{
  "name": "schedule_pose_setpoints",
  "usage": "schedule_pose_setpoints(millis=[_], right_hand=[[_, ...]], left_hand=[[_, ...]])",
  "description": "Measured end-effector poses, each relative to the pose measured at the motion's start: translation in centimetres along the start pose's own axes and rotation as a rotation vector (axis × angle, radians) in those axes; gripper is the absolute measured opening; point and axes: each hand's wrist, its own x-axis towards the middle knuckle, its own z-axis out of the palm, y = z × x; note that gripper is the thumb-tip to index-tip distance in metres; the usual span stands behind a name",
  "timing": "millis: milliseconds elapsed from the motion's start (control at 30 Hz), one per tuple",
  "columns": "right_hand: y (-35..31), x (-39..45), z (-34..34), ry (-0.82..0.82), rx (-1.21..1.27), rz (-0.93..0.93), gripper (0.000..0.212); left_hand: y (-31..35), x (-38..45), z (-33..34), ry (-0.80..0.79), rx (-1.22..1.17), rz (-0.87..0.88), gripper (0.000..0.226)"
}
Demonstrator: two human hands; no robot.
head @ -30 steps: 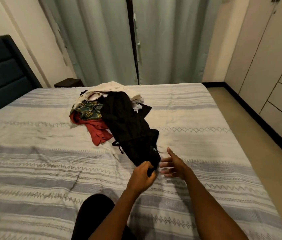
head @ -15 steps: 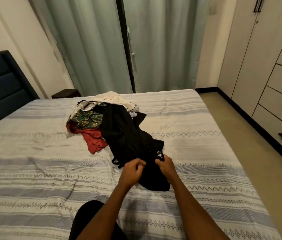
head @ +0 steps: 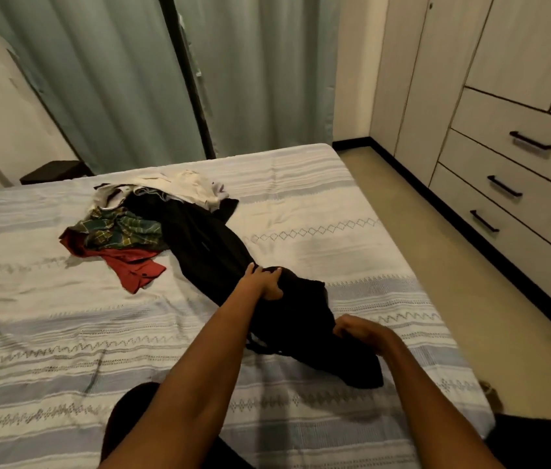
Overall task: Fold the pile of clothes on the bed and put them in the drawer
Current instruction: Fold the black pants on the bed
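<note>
My hands have parted; half a second ago they were bunched together at the near end of the black garment [head: 220, 252], and now my left hand [head: 262, 280] has slid farther up its length and rests on it with fingers curled over a fold, gripping the cloth; my right hand [head: 358, 331] has come nearer and to the right, down on the near end of the same garment, though it is blurred and I cannot tell whether it pinches the cloth or only presses it. The garment has come with them; it now trails in a long dark strip from the pile [head: 138, 214] toward me, its near end close to the right edge of the bed [head: 301, 204], its far end still lying over the heap of white, plaid and red clothes. I judge that I am drawing the first piece clear and stretching it out to find its shape; nothing is folded yet, and the rest of the pile sits untouched to the far left. The drawers [head: 531, 147] on the right are all closed, so that end of the job is not begun.
</note>
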Motion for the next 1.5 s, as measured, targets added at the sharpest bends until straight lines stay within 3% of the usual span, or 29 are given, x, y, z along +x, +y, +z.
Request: schedule_pose_setpoints(millis=[100,200,300,400,500,567,633,700,933,1033,1133,1267,1400,1500], right_hand=[[3.1,-1.7,-2.4,0.049,0.010,0.078,0.037],[5.0,-1.5,-3.9,0.286,0.003,0.166,0.029],[5.0,0.5,-3.7,0.564,0.014,0.171,0.009],[1.8,3.6,-2.0,0.700,-0.140,0.078,0.034],[-3.8,6.8,1.2,0.665,-0.271,-0.075,0.049],[-7.2,8.7,3.4,0.649,-0.269,-0.185,0.043],[-9.9,10.7,5.3,0.613,-0.286,-0.263,0.035],[-12.0,12.7,6.8,0.506,-0.323,-0.256,0.042],[-18.3,21.9,10.2,0.334,-0.533,-0.091,0.132],[-21.0,25.9,11.6,0.302,-0.575,-0.021,0.147],[-21.8,28.6,13.8,0.315,-0.734,0.011,0.132],[-20.9,29.3,13.9,0.346,-0.795,-0.098,0.073],[-20.0,27.6,9.7,0.423,-0.209,-0.229,0.014],[-20.6,23.5,6.1,0.408,0.303,-0.291,0.024]], left_hand=[[3.3,0.4,0.5,-0.093,0.004,-0.040,0.080],[4.3,0.7,0.9,-0.085,0.015,0.016,0.049],[2.9,0.3,2.0,0.070,-0.168,0.000,0.034],[0.0,-1.1,3.8,0.283,-0.553,0.036,0.024],[-3.1,-3.3,5.4,0.628,-0.972,0.026,0.018],[-5.1,-4.6,5.8,0.833,-1.041,-0.063,0.019],[-7.6,-5.5,6.0,0.938,-1.058,-0.152,0.020],[-10.0,-6.1,6.1,0.980,-1.070,-0.214,0.021],[-16.6,-6.5,5.9,1.048,-1.086,-0.383,0.022],[-19.4,-6.4,5.8,1.067,-1.079,-0.398,0.022],[-21.7,-6.4,6.1,1.058,-1.052,-0.434,0.023],[-23.2,-5.8,6.8,0.986,-1.046,-0.452,0.022],[-23.0,-4.6,7.1,0.845,-1.194,-0.458,0.021],[-21.2,-3.9,5.2,0.732,-1.478,-0.428,0.023]])
